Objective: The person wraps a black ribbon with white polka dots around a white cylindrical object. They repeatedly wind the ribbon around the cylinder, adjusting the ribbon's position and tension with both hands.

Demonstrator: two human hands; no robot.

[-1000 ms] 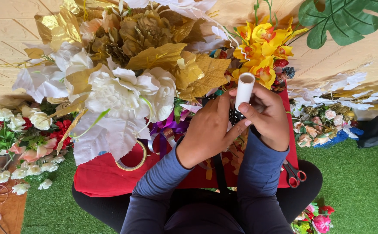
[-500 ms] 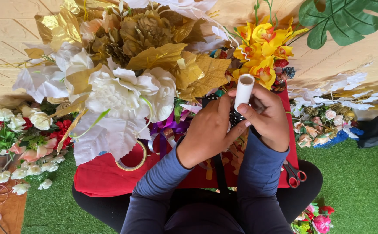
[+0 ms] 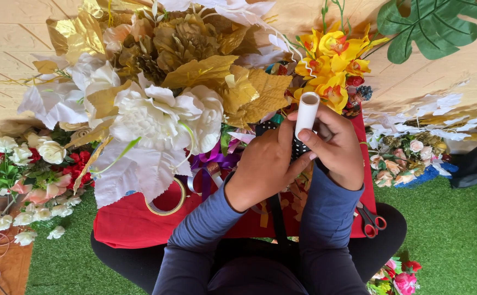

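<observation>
My left hand (image 3: 262, 165) and my right hand (image 3: 337, 146) meet above my lap, both closed around a white tube (image 3: 306, 113) that stands upright. A black ribbon with white dots (image 3: 298, 147) wraps the tube's lower part between my fingers, and a black strip hangs down from it. Both arms wear dark blue sleeves. A large bouquet of white and gold artificial flowers (image 3: 156, 104) lies to the left of my hands on a red cloth (image 3: 124, 221).
Red-handled scissors (image 3: 371, 219) lie on the cloth by my right arm. A tape roll (image 3: 167, 203) rests near my left elbow. Yellow artificial orchids (image 3: 331, 60) stand behind the tube. Small flower bunches lie on green turf at left (image 3: 20, 164) and right (image 3: 402, 158).
</observation>
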